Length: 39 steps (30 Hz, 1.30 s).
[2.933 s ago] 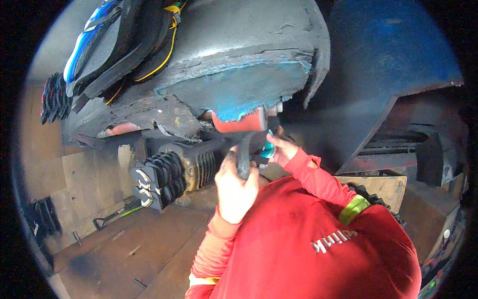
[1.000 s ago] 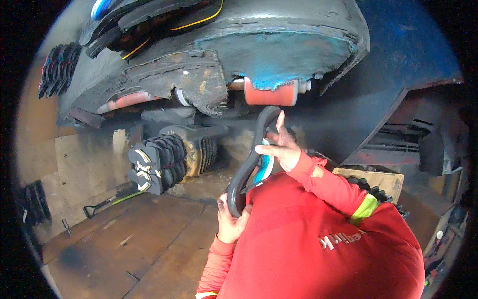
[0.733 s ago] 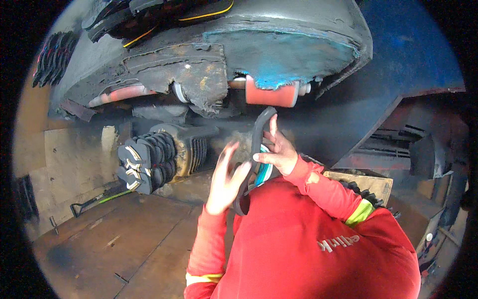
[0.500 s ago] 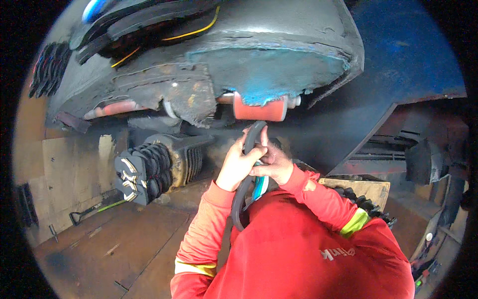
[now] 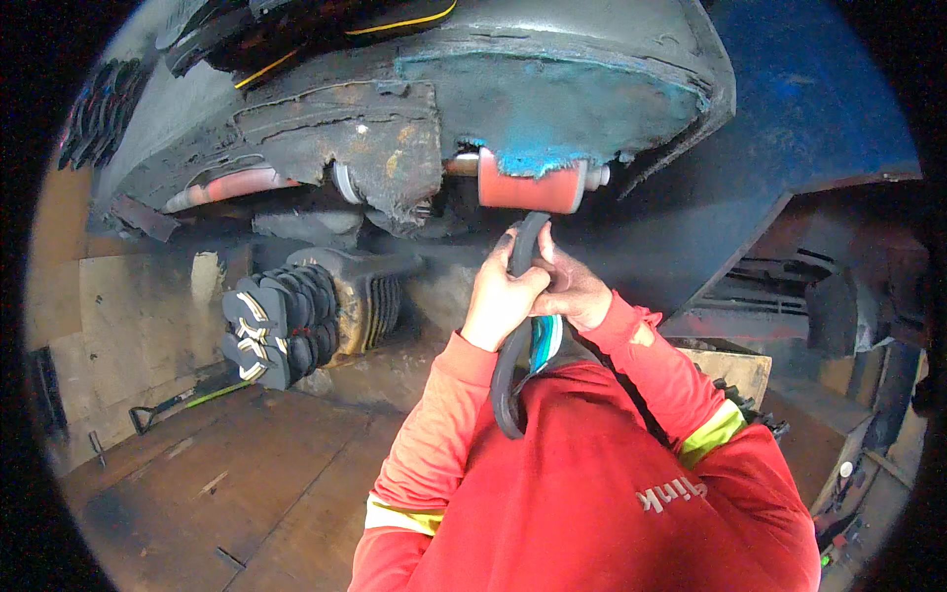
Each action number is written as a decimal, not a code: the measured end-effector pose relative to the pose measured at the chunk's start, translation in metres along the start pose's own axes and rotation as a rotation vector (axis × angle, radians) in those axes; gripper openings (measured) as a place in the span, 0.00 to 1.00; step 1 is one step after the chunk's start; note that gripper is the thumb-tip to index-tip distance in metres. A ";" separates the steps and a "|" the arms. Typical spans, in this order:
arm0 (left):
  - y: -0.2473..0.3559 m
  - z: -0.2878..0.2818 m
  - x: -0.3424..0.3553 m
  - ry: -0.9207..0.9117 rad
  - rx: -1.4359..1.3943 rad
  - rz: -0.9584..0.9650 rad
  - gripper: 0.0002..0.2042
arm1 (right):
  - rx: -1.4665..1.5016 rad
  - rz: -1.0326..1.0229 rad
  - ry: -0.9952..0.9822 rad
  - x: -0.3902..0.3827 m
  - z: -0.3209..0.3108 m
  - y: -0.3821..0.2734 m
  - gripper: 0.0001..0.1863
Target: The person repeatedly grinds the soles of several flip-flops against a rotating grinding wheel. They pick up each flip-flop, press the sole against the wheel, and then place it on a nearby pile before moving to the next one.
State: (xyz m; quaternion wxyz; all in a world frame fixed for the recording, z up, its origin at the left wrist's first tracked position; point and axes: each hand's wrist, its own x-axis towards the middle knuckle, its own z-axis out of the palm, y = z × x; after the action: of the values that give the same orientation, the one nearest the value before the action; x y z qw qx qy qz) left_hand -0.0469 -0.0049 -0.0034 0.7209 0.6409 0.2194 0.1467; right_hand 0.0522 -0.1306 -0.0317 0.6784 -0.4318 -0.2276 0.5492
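Note:
My left hand and my right hand both grip a dark grey flip-flop held on edge, its teal and white strap hanging on the right side. My left thumb crosses the sole; the fingers of both hands are wrapped near its upper end. That end is just below an orange-red sanding roller with pale rims, under a dust-coated grey housing with a ragged blue-stained flap. I cannot tell whether the sole touches the roller.
Stacked flip-flops with cream straps sit on the left by grey ribbed pieces. More dark soles are at upper left. A tool with a green handle lies along the floor edge. A blue panel and a wooden box are at right.
My left hand has moved from the sandal's lower end up beside my right hand near the top. The sandal, earlier shifted and turned, is now upright just below the roller.

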 end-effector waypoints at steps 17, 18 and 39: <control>-0.030 0.008 -0.002 0.079 -0.391 0.011 0.30 | -0.455 -0.040 0.059 0.010 -0.017 0.007 0.61; -0.027 0.009 -0.007 0.103 -0.359 0.041 0.29 | -0.540 -0.150 0.077 0.007 -0.014 0.012 0.60; -0.006 0.031 0.045 0.314 0.642 -0.224 0.24 | -0.049 0.227 0.060 0.016 -0.045 0.004 0.46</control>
State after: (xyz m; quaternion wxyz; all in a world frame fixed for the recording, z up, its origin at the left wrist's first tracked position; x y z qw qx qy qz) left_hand 0.0074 -0.0099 -0.0128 0.4523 0.7760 0.4309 0.0868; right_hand 0.0898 -0.1310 -0.0612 0.6074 -0.4874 -0.1704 0.6036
